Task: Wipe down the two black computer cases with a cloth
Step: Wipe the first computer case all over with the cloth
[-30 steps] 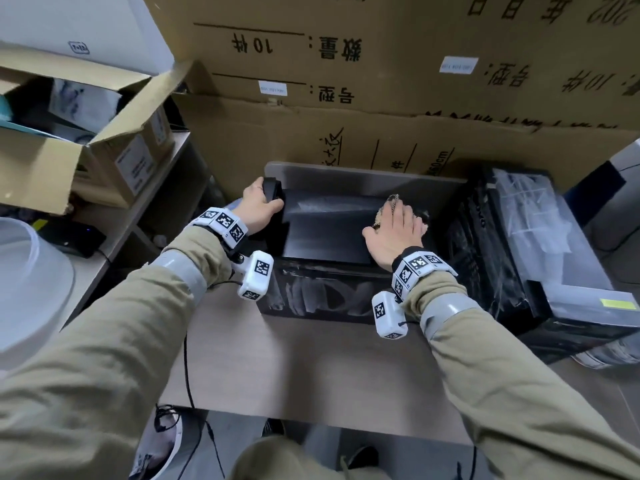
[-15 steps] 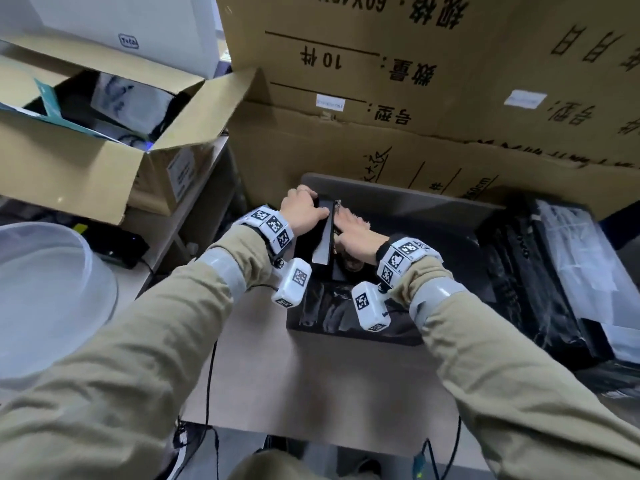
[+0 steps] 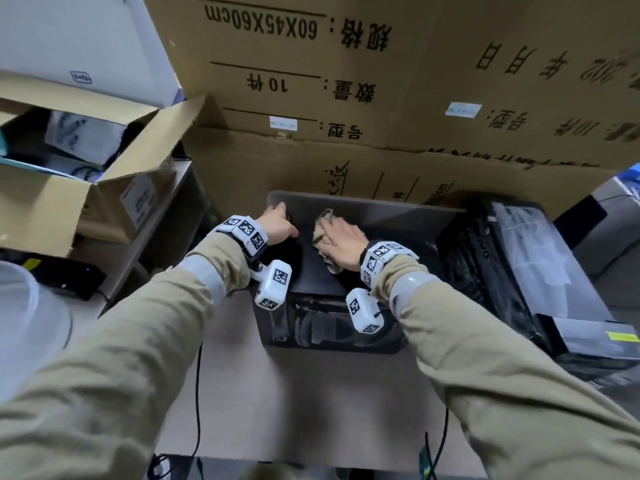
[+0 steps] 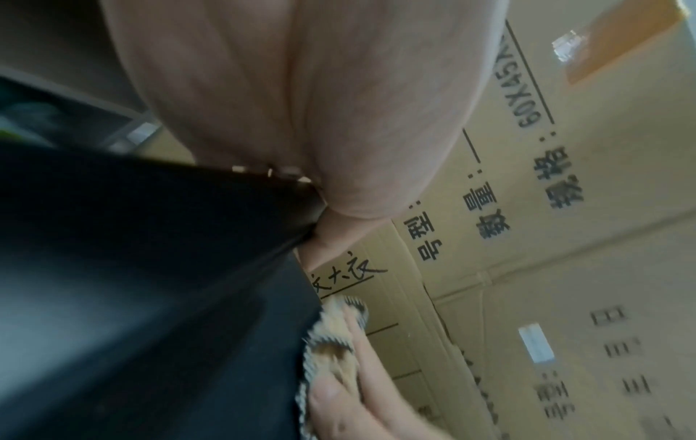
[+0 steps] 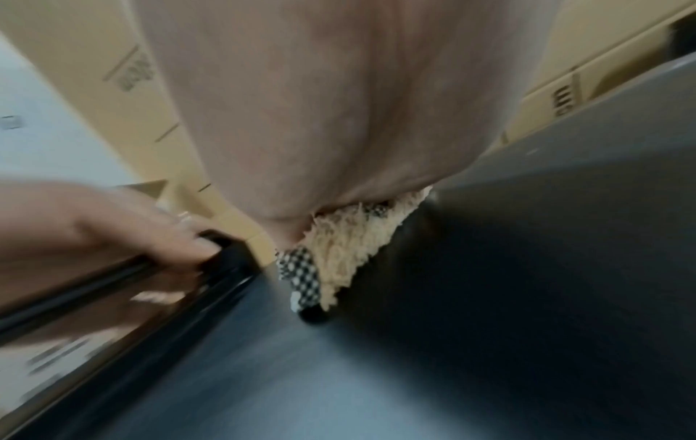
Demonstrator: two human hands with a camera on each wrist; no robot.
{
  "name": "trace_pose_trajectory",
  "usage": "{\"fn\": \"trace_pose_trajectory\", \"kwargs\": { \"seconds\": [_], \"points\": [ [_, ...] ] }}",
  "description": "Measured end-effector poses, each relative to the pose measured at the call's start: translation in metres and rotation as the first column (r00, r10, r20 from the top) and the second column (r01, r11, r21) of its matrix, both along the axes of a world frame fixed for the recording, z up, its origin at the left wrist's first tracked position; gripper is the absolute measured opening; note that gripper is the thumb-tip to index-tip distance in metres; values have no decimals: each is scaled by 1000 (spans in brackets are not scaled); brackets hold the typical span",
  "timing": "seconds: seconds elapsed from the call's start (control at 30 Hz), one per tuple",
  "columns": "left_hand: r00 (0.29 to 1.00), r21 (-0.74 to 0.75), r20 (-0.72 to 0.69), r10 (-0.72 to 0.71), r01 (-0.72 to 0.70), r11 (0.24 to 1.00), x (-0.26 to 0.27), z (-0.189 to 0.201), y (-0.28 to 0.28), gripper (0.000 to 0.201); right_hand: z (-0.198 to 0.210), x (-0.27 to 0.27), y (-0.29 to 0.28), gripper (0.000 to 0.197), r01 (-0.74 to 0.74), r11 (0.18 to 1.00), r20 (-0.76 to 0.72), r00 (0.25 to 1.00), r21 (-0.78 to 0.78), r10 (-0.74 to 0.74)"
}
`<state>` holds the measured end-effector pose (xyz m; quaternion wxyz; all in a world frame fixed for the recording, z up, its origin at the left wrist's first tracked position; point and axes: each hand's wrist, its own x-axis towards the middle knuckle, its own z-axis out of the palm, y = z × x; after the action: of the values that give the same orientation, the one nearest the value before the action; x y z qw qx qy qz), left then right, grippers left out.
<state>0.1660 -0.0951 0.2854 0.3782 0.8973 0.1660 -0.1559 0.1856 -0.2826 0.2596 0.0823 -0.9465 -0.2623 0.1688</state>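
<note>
A black computer case stands on the table, its top facing me. My left hand grips the top's left edge, fingers curled over it; the left wrist view shows that hand hooked on the case. My right hand lies flat on a beige and checked cloth, pressing it onto the top just right of the left hand. The cloth sticks out from under the palm on the dark top. A second black case, wrapped in clear plastic, lies to the right.
Large cardboard boxes stand close behind both cases. An open cardboard box sits on a shelf at the left, with a small black device below it. A translucent tub is at the near left. Cables hang over the table's front edge.
My right hand swept the cloth from the right part of the top to its left edge, then back a little to the right. The left hand kept its grip on the edge.
</note>
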Motion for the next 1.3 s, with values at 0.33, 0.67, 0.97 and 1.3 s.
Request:
{"fn": "trace_pose_trajectory", "kwargs": {
  "seconds": [0.33,0.67,0.97,1.3],
  "points": [
    [973,-277,35,226,-208,938,3,-21,0,99,-13,45,-122,47,363,932,48,931,14,-363],
    [948,-200,68,311,-293,935,-9,-4,-19,74,-31,17,-178,72,571,779,-223,820,259,-527],
    [962,-223,145,230,-195,955,-26,2,-22,66,-29,-44,-174,76,676,657,-258,736,334,-626],
    [977,-116,212,17,8,993,-35,-29,5,94,-31,-113,-154,74,744,625,-1,643,238,-766]
  ]
}}
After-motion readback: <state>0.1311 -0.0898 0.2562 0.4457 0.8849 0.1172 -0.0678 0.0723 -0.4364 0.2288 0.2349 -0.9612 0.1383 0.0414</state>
